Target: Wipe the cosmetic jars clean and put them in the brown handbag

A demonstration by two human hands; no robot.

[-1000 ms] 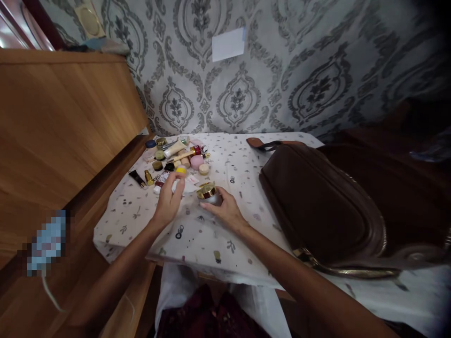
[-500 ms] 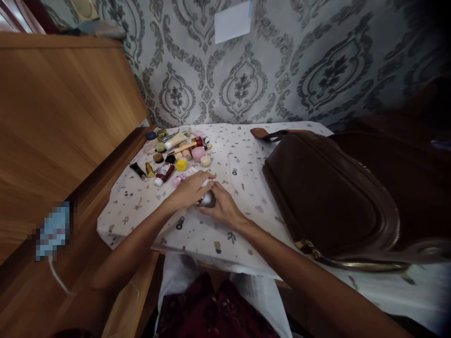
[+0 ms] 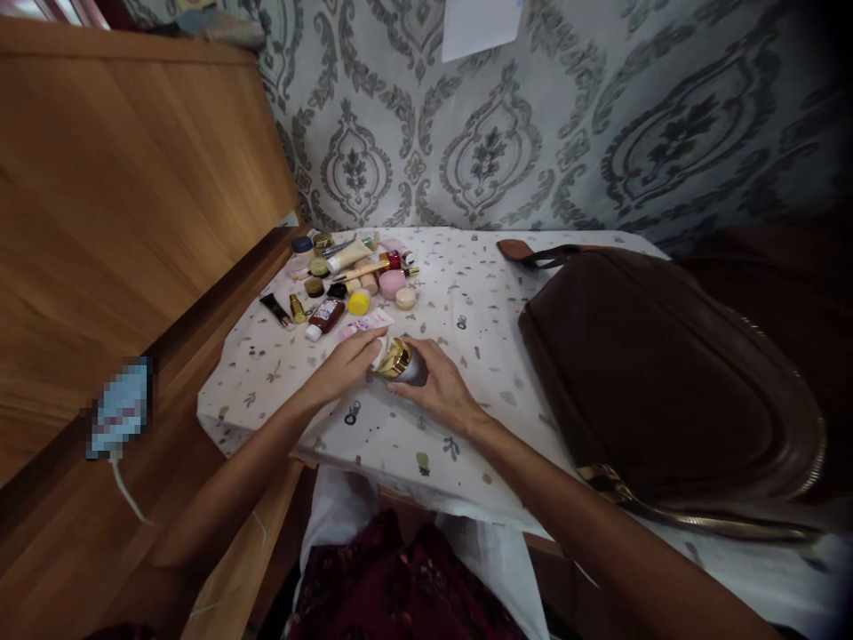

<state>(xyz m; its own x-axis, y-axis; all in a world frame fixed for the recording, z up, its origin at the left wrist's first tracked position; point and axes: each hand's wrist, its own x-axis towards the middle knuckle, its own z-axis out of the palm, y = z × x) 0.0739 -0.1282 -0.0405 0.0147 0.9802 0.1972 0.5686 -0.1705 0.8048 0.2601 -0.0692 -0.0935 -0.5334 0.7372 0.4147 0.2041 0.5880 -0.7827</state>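
Note:
Over the front middle of the table, my right hand [image 3: 443,382] is wrapped round a silver-grey jar [image 3: 411,366] with a gold band, tilted toward the left. My left hand [image 3: 350,363] is closed on a whitish piece [image 3: 381,353] at the jar's gold end; whether it is a lid is unclear. Just behind my hands lies a pink and white tube [image 3: 363,327]. A dark red bottle with a white cap [image 3: 325,318] and a yellow-lidded jar [image 3: 358,302] are a little farther back, beside a cluster of cosmetics with a pink jar [image 3: 392,284].
A large brown leather bag [image 3: 653,373] covers the right side of the table, its strap [image 3: 533,254] reaching back. The table [image 3: 400,444] has a printed white cloth. A wooden cabinet [image 3: 133,178] stands at the left, a patterned wall covering [image 3: 490,156] behind.
My hands have drawn slightly apart, and the jar's gold band now shows between them. The whitish piece is now at the jar's left end. The view has shifted, moving the bag rightward.

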